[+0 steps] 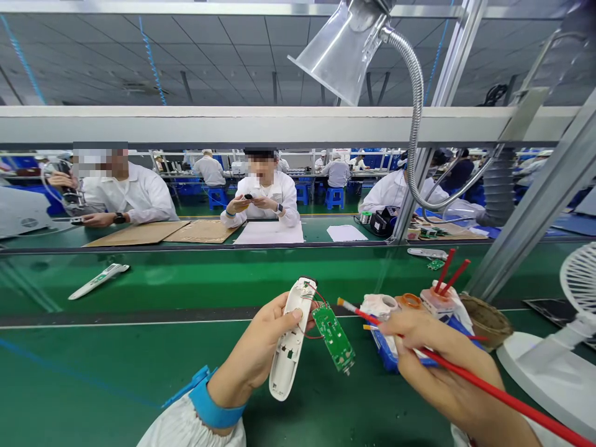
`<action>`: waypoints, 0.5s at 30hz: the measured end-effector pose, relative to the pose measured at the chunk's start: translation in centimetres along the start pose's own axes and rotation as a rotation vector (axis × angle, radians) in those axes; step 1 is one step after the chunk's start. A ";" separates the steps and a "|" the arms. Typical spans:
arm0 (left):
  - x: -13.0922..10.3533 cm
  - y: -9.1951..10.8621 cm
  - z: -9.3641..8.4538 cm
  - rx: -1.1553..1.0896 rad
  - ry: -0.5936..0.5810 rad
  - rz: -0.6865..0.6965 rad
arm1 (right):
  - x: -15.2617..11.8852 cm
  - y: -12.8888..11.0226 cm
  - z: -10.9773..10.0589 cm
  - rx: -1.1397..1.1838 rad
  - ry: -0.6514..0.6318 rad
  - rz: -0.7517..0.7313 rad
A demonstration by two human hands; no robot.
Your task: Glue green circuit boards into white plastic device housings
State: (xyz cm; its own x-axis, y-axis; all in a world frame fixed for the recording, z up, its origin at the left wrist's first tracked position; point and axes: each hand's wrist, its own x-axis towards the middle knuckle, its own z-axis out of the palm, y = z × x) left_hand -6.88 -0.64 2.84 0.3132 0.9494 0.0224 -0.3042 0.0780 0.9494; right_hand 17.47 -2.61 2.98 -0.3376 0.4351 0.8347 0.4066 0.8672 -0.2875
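My left hand (261, 335), with a blue band at the wrist, grips a long white plastic housing (286, 360), its hollow inner side facing me. From thin red and black wires a green circuit board (334, 338) hangs at the housing's right side. My right hand (433, 347) is closed around a red-handled paintbrush (493, 388). The brush's bristle tip (343, 303) points left, near the board but apart from it. Just beyond my right hand sits a blue tray (388, 357) with white material and small containers; a second brush tip (370, 327) shows at its edge.
Red sticks (447, 273) stand in a container behind the tray. A white fan (535, 354) is at the right, beside a brown basket (488, 320). Another white housing (99, 281) lies on the green strip at left. A lamp (347, 49) hangs overhead. Co-workers (265, 192) sit opposite.
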 end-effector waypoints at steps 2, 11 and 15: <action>-0.1 0.1 0.0 -0.025 -0.002 -0.008 | 0.1 0.0 -0.3 -0.007 0.034 0.059; 0.1 -0.1 0.1 -0.024 -0.038 -0.005 | -0.2 -0.9 -0.2 0.245 0.366 0.131; 0.0 -0.4 0.1 0.004 -0.029 0.005 | 0.3 -1.0 0.3 0.158 0.369 0.174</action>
State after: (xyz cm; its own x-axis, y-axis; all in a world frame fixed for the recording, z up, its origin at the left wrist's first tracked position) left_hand -6.70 -0.68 2.51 0.3380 0.9405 0.0360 -0.3025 0.0723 0.9504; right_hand 16.70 -3.27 3.35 0.0622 0.4874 0.8710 0.2864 0.8273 -0.4833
